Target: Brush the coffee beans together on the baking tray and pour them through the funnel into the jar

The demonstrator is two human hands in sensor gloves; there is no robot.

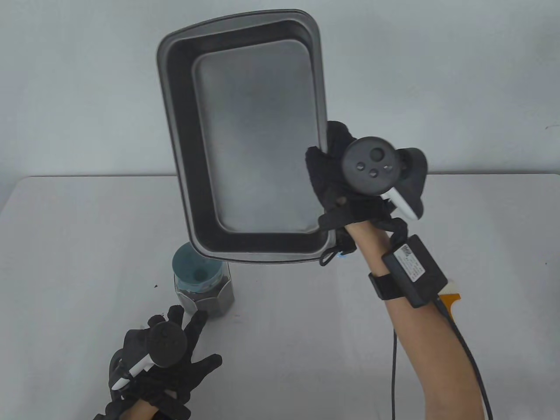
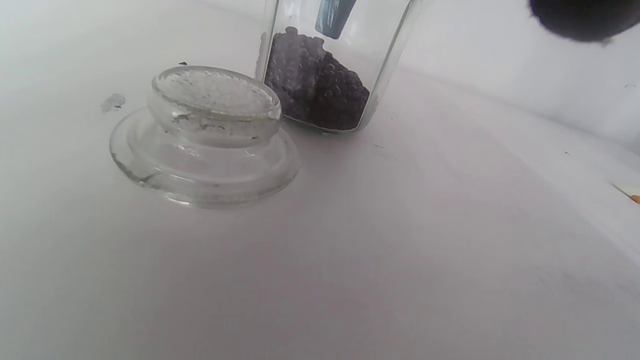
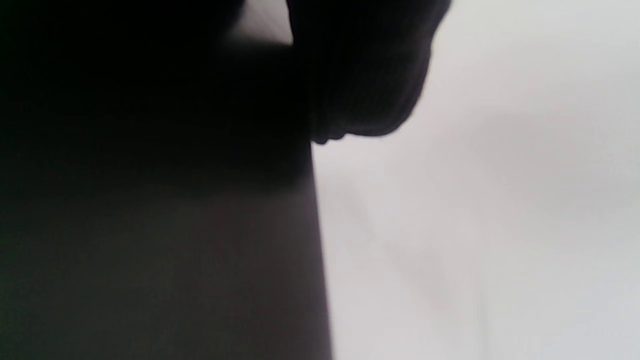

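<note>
Table view: right hand (image 1: 334,175) grips the tilted baking tray (image 1: 245,144) above the jar (image 1: 205,288), seemingly; left hand (image 1: 166,350) spread flat.

A white counter (image 1: 306,350) with a pale wall (image 1: 437,65) behind it. A clear glass lid (image 2: 205,137) lies on the counter upside down, just beside a glass. Small dark crumbs (image 1: 155,286) and a grey smudge (image 2: 113,102) dot the counter. An orange-tipped strip (image 2: 631,192) shows at one edge
</note>
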